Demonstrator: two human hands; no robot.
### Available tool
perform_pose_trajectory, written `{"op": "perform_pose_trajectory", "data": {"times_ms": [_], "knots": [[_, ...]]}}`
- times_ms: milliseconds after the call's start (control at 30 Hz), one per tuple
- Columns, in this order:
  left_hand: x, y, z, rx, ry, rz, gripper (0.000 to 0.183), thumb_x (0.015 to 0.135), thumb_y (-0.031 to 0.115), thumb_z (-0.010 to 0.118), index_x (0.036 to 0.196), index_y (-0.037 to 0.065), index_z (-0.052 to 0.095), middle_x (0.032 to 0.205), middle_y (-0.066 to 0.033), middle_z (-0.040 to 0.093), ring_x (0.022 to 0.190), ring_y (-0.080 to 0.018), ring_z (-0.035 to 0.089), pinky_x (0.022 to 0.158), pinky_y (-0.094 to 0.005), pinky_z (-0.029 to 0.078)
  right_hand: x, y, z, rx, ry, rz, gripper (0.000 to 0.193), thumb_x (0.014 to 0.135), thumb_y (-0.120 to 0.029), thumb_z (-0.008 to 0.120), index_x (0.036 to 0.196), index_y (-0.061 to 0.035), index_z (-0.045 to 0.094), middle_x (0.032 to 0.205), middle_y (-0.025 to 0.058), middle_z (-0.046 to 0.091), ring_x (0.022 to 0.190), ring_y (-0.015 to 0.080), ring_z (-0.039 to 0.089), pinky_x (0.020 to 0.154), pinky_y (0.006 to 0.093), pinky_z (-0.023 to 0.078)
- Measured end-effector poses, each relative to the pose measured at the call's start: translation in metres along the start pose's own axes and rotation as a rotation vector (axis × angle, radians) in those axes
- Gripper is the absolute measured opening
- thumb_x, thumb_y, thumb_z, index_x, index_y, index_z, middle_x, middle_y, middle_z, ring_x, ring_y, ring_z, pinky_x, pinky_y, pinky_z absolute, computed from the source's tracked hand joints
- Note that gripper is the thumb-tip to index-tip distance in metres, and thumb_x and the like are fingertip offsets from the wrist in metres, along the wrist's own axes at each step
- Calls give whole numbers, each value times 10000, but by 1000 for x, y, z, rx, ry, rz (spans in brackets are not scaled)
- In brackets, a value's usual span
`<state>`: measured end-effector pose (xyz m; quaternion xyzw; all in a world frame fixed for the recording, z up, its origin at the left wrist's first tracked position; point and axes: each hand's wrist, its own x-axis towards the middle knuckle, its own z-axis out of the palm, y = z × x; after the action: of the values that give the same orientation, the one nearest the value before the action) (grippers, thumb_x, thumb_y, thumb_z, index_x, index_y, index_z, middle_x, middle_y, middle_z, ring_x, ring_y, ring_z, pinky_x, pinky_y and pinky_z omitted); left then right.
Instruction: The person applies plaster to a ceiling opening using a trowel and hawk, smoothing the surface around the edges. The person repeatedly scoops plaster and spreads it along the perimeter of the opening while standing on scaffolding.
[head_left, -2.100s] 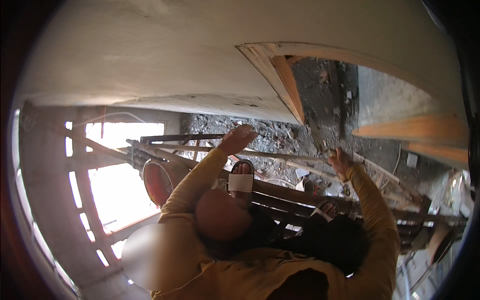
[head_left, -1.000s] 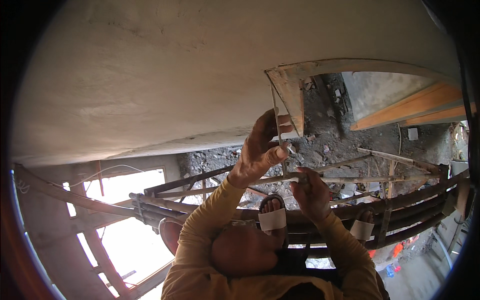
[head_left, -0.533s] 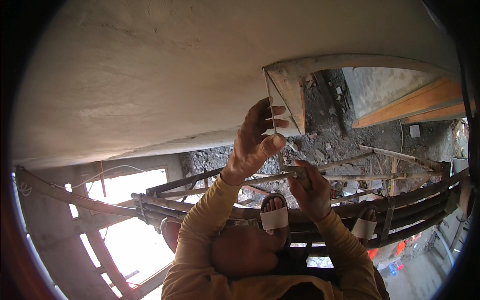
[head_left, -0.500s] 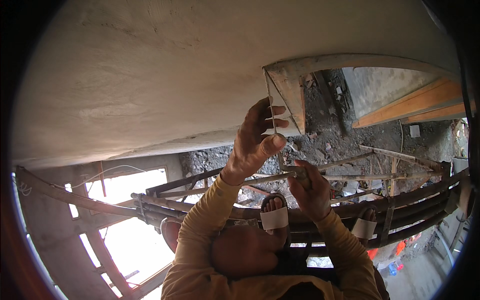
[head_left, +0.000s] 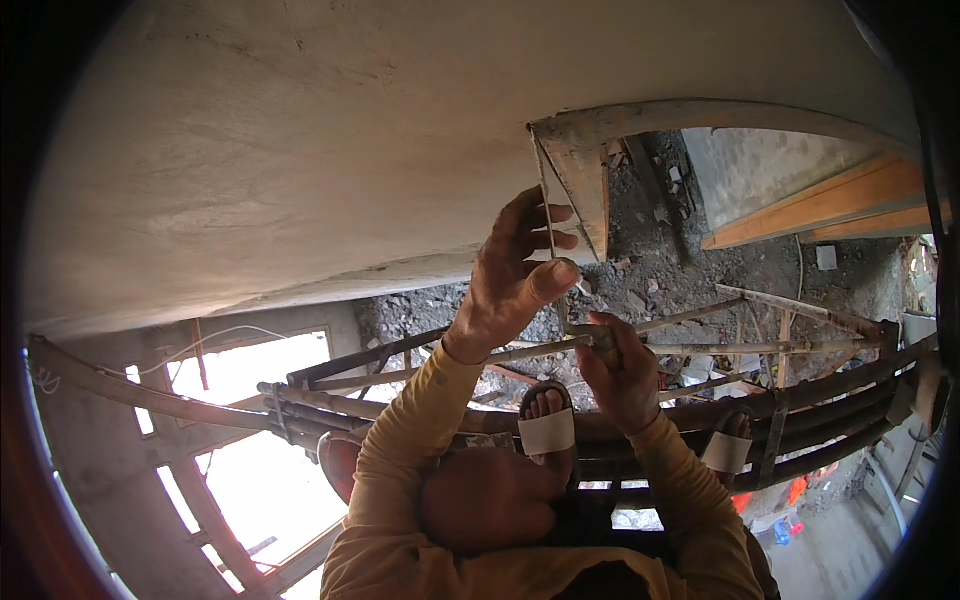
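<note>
My right hand (head_left: 622, 385) is closed around the handle of what looks like a trowel (head_left: 547, 200). Its bent shank rises from the handle, and the thin blade shows edge-on, reaching the corner of a wall opening (head_left: 575, 150). My left hand (head_left: 500, 290) is up at the blade, with fingers stretched and apart behind it and the thumb near its lower end. Whether the left fingers press on the blade cannot be made out. Beside the hands spreads a smooth grey-brown plastered wall (head_left: 300, 170).
Under my sandalled feet (head_left: 547, 430) run several dark scaffold poles (head_left: 810, 425), with thinner poles (head_left: 760, 350) crossing beyond. Rubble ground (head_left: 650, 280) lies far below. Wooden boards (head_left: 830, 205) line the opening at right. A bright window opening (head_left: 270, 500) stands at lower left.
The view has shifted slightly. The trowel's upper end sits a little further right and higher; both hands keep nearly the same pose.
</note>
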<state>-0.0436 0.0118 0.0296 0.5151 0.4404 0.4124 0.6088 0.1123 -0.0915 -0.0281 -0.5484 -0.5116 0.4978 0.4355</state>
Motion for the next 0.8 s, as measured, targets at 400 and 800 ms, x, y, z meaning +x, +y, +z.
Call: {"op": "perform_pose_trajectory", "data": {"times_ms": [400, 800], "knots": [[-2, -21, -4, 15, -24, -53, 973, 740, 505, 770, 1424, 15, 280, 1277, -133, 494, 1084, -208, 558, 847, -320, 519, -5, 21, 4, 8, -4, 29, 384, 837, -133, 675, 1174, -2, 547, 841, 152, 657, 732, 202, 667, 656, 316, 522], [-1, -9, 0, 28, 20, -18, 1039, 694, 566, 773, 1420, 3, 287, 1272, -152, 491, 1081, -227, 567, 839, -334, 519, -2, 13, 3, -6, 16, -13, 385, 824, -136, 685, 1163, 0, 561, 843, 141, 646, 719, 214, 650, 665, 324, 514]]}}
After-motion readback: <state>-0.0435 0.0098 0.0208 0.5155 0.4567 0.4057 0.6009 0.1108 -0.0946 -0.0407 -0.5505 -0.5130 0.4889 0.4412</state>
